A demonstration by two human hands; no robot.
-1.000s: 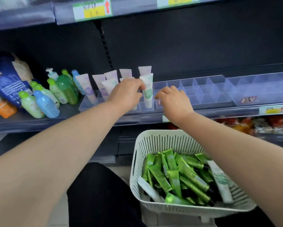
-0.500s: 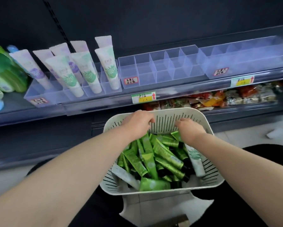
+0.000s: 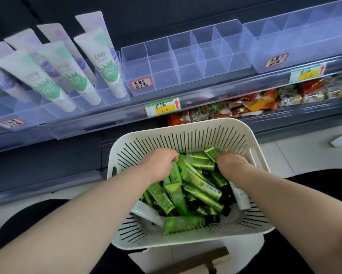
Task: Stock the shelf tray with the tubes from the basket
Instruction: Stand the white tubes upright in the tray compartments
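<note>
**A:** Green tubes (image 3: 197, 182) are heaped in the basket (image 3: 186, 128) under both hands. How should I pick?

**B:** I'd take one per hand by its flat end and lift it free of the tangle. Then stand it cap-down in the clear tray (image 3: 178, 62) on the shelf, up beyond the hands.

**A:** And the hands?

**B:** The left hand (image 3: 160, 165) and right hand (image 3: 231, 165) are apart and knuckles-up, with fingers curled into the pile's far end. I can't tell whether either grips a tube, because the fingertips are hidden.

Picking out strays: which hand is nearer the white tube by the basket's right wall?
Right. The right hand lies just beyond the white tube; left hand farther off, to its left.
</note>
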